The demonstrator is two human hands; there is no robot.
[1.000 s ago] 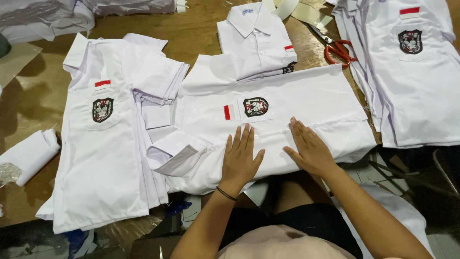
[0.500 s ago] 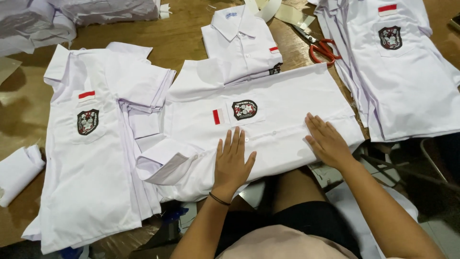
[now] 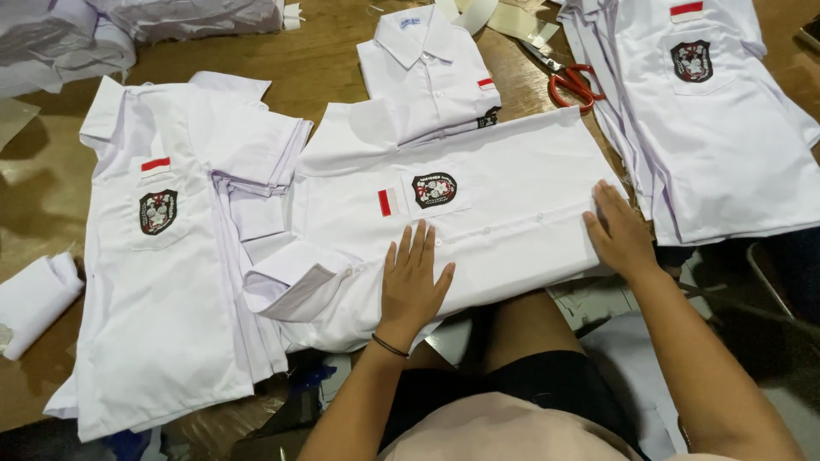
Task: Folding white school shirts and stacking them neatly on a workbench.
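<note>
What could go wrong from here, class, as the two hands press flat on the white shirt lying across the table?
1. The shirt overhangs the table edge near the left hand; it might slide off.
2. The right hand sits by the hem beside the right-hand pile; smoothing could disturb that pile.
3. The sleeve is bunched and may crease.

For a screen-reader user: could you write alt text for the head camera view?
Two bare hands, left hand and right hand, press flat on a white short-sleeved uniform shirt lying sideways on a brown wooden table. Stacks of white badge shirts flank it, with red-handled scissors behind.
</note>
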